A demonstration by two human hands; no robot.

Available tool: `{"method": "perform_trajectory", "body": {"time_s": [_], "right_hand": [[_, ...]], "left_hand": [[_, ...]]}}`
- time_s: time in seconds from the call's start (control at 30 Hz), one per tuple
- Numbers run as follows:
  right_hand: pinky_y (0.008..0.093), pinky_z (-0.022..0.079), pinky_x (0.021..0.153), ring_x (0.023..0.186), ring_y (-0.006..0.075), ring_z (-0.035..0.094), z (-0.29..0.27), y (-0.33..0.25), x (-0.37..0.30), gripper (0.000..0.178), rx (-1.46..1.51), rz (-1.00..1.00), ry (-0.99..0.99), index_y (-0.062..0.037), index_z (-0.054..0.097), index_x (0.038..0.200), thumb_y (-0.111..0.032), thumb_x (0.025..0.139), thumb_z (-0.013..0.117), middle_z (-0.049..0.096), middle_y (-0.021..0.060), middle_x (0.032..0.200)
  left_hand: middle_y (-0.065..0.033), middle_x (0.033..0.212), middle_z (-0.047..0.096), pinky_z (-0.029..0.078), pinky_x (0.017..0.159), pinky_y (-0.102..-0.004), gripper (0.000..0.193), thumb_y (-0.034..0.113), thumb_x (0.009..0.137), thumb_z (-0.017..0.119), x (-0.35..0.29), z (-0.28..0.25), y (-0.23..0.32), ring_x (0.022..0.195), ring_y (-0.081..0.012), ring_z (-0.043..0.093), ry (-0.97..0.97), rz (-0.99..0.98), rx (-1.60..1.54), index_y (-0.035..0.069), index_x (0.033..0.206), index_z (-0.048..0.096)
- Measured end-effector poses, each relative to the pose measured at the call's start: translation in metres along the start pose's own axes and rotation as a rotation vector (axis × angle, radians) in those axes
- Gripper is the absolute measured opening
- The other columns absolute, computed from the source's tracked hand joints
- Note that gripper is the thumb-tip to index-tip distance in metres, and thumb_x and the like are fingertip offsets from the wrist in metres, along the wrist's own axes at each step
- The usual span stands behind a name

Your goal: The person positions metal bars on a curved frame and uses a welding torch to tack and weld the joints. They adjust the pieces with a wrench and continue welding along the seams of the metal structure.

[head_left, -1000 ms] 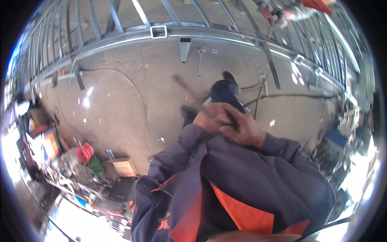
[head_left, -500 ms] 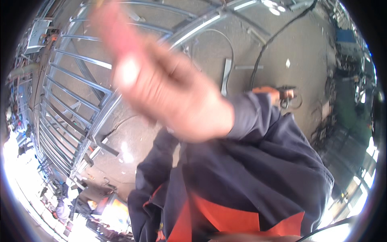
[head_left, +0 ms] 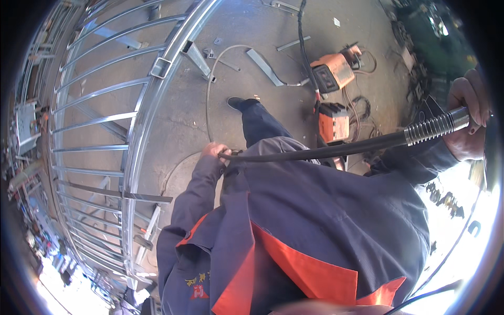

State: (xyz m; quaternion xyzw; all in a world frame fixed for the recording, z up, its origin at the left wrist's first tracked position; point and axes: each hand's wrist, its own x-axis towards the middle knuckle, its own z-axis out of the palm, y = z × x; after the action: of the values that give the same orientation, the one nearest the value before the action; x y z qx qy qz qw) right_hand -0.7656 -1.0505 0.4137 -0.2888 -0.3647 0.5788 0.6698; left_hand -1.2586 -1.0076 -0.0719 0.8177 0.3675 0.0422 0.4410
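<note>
A thick black welding cable [head_left: 315,152] stretches across the front of my jacket between my two hands. Close to its right end, a metal spring sleeve [head_left: 438,126] is wound around it. My right hand [head_left: 470,118], raised at the far right, has its fingers wrapped around that end; what continues past the hand is lost at the dark rim. On the other side, my left hand [head_left: 215,149] is held low by my sleeve, its fingers closed on the cable's left part. The hand partly covers the cable there.
A welded metal frame of square tubes and bars [head_left: 142,121] fills the left side. Two orange machines [head_left: 336,71] stand on the floor at the upper right, with hoses. A thin grey hose [head_left: 210,94] and loose metal pieces [head_left: 264,67] lie on the concrete floor.
My right hand, blurred and large at the upper left before, has swung out to the far right. The cable now shows stretched between both hands, and the left hand has come into sight.
</note>
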Motion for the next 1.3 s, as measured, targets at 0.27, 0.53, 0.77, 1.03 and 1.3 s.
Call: {"method": "perform_trajectory", "body": {"time_s": [0.27, 0.53, 0.77, 1.03, 1.3], "right_hand": [[0.0257, 0.039, 0.055, 0.060, 0.0126, 0.043, 0.016, 0.055, -0.116, 0.022, 0.150, -0.175, 0.153, -0.0004, 0.048, 0.100, -0.021, 0.107, 0.045, 0.045, 0.0057, 0.082], [0.0239, 0.032, 0.045, 0.053, 0.0096, 0.037, -0.024, 0.165, -0.085, 0.040, 0.417, -0.111, 0.299, -0.0041, 0.056, 0.115, -0.043, 0.106, 0.051, 0.048, 0.0014, 0.080], [0.0256, 0.037, 0.047, 0.053, 0.0127, 0.046, -0.070, 0.303, -0.023, 0.066, 0.323, 0.317, 0.672, -0.0124, 0.048, 0.145, -0.065, 0.106, 0.038, 0.052, 0.0027, 0.076], [0.0282, 0.042, 0.048, 0.056, 0.0152, 0.058, -0.124, 0.365, -0.001, 0.055, 0.203, 0.538, 0.732, -0.0118, 0.055, 0.130, -0.060, 0.107, 0.043, 0.062, 0.0070, 0.079], [0.0288, 0.044, 0.048, 0.056, 0.0148, 0.056, -0.145, 0.414, 0.106, 0.058, 0.315, 0.499, 0.685, -0.0112, 0.053, 0.133, -0.061, 0.107, 0.041, 0.060, 0.0054, 0.079]], "left_hand": [[-0.0132, 0.072, 0.071, 0.054, 0.063, -0.0422, 0.026, 0.033, 0.086, 0.082, -0.202, -0.015, -0.021, 0.068, -0.0304, 0.069, -0.013, -0.263, -0.010, 0.009, 0.094, 0.077], [-0.0043, 0.067, 0.067, 0.050, 0.059, -0.0299, 0.017, 0.013, 0.085, 0.084, -0.293, -0.037, -0.047, 0.062, -0.0109, 0.062, -0.035, -0.487, -0.103, 0.009, 0.101, 0.078], [-0.0194, 0.126, 0.069, 0.051, 0.104, -0.0415, 0.049, 0.020, 0.087, 0.076, -0.198, -0.064, -0.033, 0.121, -0.0321, 0.066, -0.248, -0.445, 0.137, 0.005, 0.133, 0.065], [-0.0187, 0.120, 0.071, 0.052, 0.099, -0.0433, 0.038, 0.023, 0.093, 0.072, 0.060, -0.111, 0.076, 0.115, -0.0378, 0.066, 0.012, -0.266, 0.104, 0.003, 0.124, 0.069], [-0.0137, 0.112, 0.073, 0.052, 0.094, -0.0429, 0.028, 0.027, 0.094, 0.072, 0.308, -0.184, 0.116, 0.106, -0.0331, 0.067, 0.185, 0.325, 0.431, 0.006, 0.114, 0.074]]}}
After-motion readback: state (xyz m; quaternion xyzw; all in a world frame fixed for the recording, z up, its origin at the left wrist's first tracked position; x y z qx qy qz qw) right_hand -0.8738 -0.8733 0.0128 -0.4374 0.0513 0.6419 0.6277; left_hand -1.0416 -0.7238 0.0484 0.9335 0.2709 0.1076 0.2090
